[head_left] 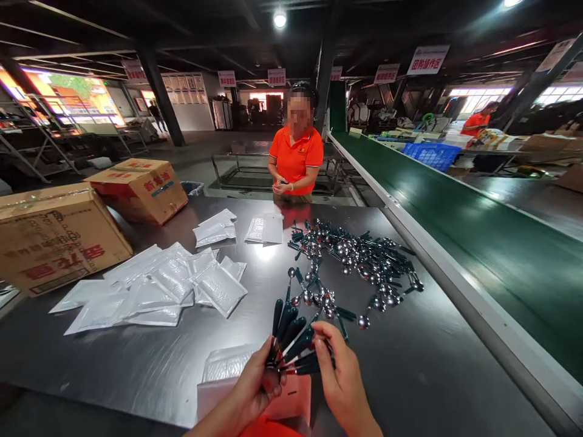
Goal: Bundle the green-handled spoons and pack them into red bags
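Over the grey metal tabletop (pixel 410 358), my left hand (pixel 249 382) is clasping shiny, dark-green-handled metal spoons (pixel 291 331) by their bowls, seemingly leaving handles (pixel 300 345) reachable; my right hand (pixel 342 379) is pinching one tip

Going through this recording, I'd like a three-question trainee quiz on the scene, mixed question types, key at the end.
1. Multiple choice: What does the left hand hold?
A) A blue basket
B) A bundle of dark-handled spoons
C) A roll of tape
2. True or false: The green conveyor belt runs along the right side of the metal table.
3. Fill in: The loose spoon heap lies to the ____ of the piled white mailers.

Key: 1 B; 2 true; 3 right
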A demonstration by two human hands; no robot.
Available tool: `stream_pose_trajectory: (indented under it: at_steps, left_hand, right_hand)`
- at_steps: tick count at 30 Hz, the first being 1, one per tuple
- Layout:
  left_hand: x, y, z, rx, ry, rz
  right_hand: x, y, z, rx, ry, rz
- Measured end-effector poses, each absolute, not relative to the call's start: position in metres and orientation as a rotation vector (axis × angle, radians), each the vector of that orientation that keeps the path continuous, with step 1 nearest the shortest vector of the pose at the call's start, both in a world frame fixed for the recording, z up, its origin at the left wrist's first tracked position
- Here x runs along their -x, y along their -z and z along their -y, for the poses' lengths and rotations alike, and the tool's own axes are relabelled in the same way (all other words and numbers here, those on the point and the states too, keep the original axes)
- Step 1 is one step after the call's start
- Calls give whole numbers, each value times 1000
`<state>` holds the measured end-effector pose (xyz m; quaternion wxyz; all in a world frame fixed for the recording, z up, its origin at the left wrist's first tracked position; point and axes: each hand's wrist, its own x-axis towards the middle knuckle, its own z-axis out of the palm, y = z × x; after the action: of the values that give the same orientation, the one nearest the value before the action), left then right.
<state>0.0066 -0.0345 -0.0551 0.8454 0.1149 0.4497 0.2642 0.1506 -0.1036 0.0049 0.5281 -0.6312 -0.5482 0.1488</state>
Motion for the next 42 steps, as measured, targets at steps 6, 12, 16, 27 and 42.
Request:
stream_pose_trajectory:
  at_steps: [6,12,16,27,42]
  left_hand:
    - [-6,63,33,-298,-566,-975]
    - [-4,59,37,-331,-535,-992]
    - [-2,60,35,-318,-529,-1019]
    - [-2,64,38,-450,-562,-1009]
    - [1,67,40,-524,-533,-1016]
  right_hand:
    - [-150,-13,101,1456,-354,1375]
    - [-143,-11,96,1632,-173,1366]
    - [-147,-9,96,1639,-190,1451]
    - [-146,-7,89,1682,-184,1452]
    - [-148,-11,88,1488,-230,1648]
